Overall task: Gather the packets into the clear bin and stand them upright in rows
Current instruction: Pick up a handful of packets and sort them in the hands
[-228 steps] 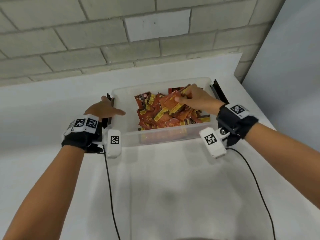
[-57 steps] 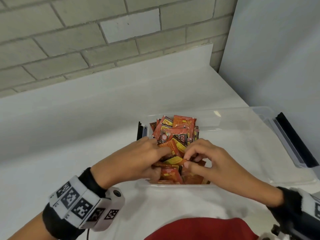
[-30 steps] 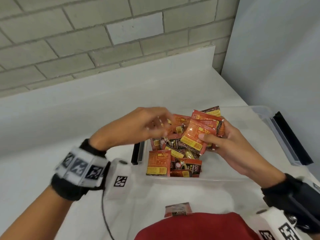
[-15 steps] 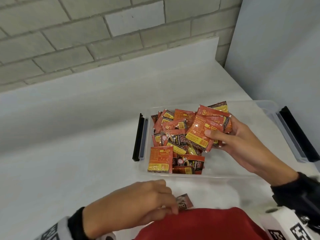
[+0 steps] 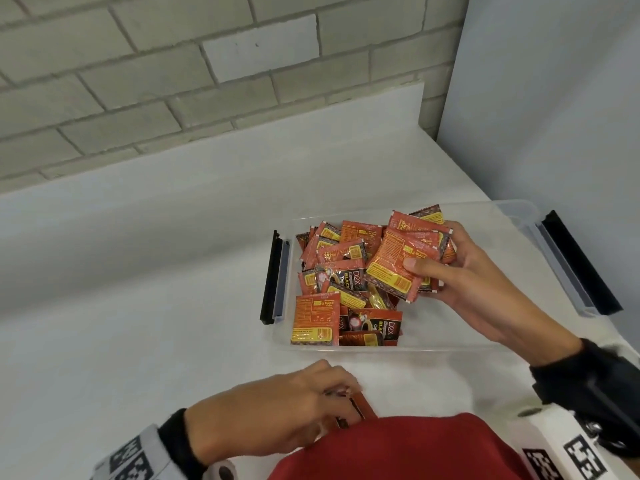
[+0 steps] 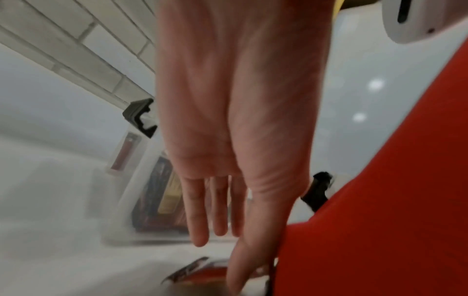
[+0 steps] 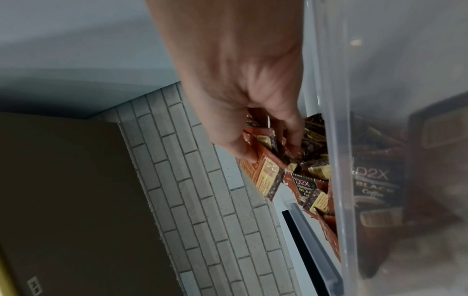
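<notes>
Both forearms are bare, each ending in a black wrist strap (image 5: 585, 386). The left wrist's grey-white band (image 5: 131, 459) and the right wrist's white camera block (image 5: 568, 455) carry black-and-white square markers. A red garment (image 5: 398, 448) covers the torso.

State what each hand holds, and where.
Right hand: bunch of packets, thumb across their lower faces. Left hand: stray packet on the table, pinched at its edge.

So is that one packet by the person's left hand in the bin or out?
Out. The stray packet lies on the table in front of the clear bin, under the left hand.
</notes>
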A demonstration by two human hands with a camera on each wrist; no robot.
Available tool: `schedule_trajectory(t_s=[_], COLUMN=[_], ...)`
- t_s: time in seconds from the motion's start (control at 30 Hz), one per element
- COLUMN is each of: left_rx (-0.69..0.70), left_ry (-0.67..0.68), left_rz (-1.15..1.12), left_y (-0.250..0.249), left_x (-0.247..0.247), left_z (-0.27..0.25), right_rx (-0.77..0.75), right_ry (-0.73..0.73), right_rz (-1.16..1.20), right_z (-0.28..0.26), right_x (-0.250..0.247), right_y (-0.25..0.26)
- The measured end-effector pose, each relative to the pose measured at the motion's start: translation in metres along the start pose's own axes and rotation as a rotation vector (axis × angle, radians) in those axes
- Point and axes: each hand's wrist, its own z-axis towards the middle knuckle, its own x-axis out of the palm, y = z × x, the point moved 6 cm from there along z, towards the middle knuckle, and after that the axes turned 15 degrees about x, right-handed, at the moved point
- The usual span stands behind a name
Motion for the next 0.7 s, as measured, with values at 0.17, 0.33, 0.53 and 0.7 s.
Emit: schedule_trajectory(t_s=[0.17, 0.33, 0.53, 0.7], left_rx=[-0.081, -0.030, 0.034, -0.035], left_ry=[-0.014, -0.114, 0.168, -0.018], left_rz=[0.015, 0.117, 0.256, 0.221], left_y=[0.006, 0.012, 0.021, 0.031], left_x=[0.014, 0.001, 0.033, 0.029], left_z=[0.014, 0.008, 0.008, 0.006], right_rx=[-0.007, -0.016, -0.016, -0.017], right_ry=[0.046, 0.031, -0.001, -0.018], right_rz=[0.010, 0.035, 0.043, 0.026], right_z=[-0.003, -0.006, -0.008, -0.008], right_x=[0.002, -0.007, -0.015, -0.015], right_y=[0.000, 0.000, -0.002, -0.003])
